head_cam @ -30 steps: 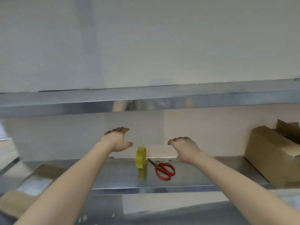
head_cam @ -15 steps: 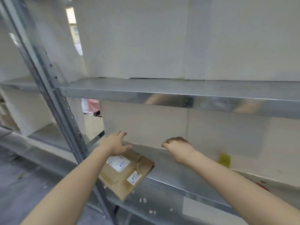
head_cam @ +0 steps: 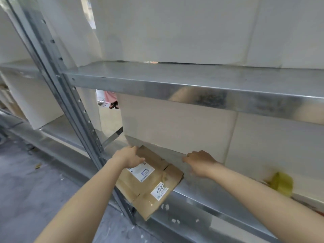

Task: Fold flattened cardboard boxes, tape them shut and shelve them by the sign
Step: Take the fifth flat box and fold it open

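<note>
Cardboard box [head_cam: 149, 183], flattened and brown with a white label reading 6922 [head_cam: 160, 189], lies at the left end of the lower metal shelf [head_cam: 201, 190], about 6 o'clock from the centre of view, its near corner hanging over the shelf's front edge. The left hand [head_cam: 129, 157] rests on the box's far left part, thumb across the top; whether its fingers hook the edge I cannot tell. The right hand [head_cam: 199, 162], at 3 o'clock of the box and apart from it, hovers palm down over bare shelf, fingers loosely bent, holding nothing. A blurred yellow tape roll [head_cam: 282, 183] stands further along at 4 o'clock. The step in hand looks like picking up a flat box to fold, so folding has not begun. Next, both hands likely need the box's opposite edges, drawing it clear of the shelf before opening it.
</note>
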Available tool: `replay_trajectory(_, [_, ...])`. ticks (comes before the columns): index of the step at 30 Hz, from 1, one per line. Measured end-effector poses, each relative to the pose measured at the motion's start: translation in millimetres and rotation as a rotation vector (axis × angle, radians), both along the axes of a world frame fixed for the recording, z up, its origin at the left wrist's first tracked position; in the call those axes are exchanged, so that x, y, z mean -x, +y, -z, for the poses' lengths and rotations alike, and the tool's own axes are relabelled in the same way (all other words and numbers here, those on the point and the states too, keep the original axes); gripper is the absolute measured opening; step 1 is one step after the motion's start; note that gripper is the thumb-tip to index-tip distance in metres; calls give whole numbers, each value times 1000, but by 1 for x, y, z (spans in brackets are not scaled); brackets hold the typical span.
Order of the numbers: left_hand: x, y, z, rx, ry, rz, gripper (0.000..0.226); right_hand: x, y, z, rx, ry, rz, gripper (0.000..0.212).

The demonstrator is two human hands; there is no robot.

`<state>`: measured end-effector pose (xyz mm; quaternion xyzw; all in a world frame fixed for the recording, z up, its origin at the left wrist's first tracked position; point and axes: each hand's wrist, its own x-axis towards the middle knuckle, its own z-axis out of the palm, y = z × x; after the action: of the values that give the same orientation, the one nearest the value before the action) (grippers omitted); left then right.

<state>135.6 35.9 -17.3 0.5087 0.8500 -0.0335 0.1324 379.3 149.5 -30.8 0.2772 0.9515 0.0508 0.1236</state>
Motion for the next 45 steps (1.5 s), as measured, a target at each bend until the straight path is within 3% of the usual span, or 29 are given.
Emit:
replay_trajectory(6, [30, 24, 29, 115, -78, 56, 78, 11, -7, 31, 174, -6, 183, 45])
replay_trajectory(11, [55, 43, 55, 238, -160, 4, 111, 29, -13, 52, 277, 40, 392, 66])
replay_trajectory(14, [59, 45, 71, 291, -184, -33, 122, 39, -19, 64, 410, 139, 548, 68])
replay_trajectory(18, [64, 50, 80, 211, -124, -48, 127, 50, -18, 73, 570, 326, 715, 57])
replay_trajectory(21, [73, 56, 74, 113, -285, -142, 128, 48, -11, 70, 610, 543, 800, 32])
replay_trajectory(24, [72, 59, 58, -11, -440, -218, 118, 37, 0, 53, 631, 757, 804, 29])
replay_trajectory(28, [40, 58, 25, -244, -794, -268, 99, 7, 9, 13, 639, 1050, 779, 24])
replay_trajectory(33, [-42, 53, -9, -402, -1107, -375, 123, -58, -6, -31, 698, 1332, 749, 20])
replay_trajectory(36, [-105, 49, -17, -476, -1278, -418, 130, -107, -23, -48, 810, 1348, 774, 33])
replay_trajectory(39, [-172, 39, -23, -500, -1360, -365, 119, -147, -37, -52, 801, 1241, 734, 41])
replay_trajectory(43, [-243, 32, -23, -587, -1326, -326, 65, -175, -48, -42, 698, 1145, 621, 32])
replay_trajectory(45, [-261, 30, -22, -645, -1278, -322, 51, -183, -46, -39, 674, 1192, 635, 27])
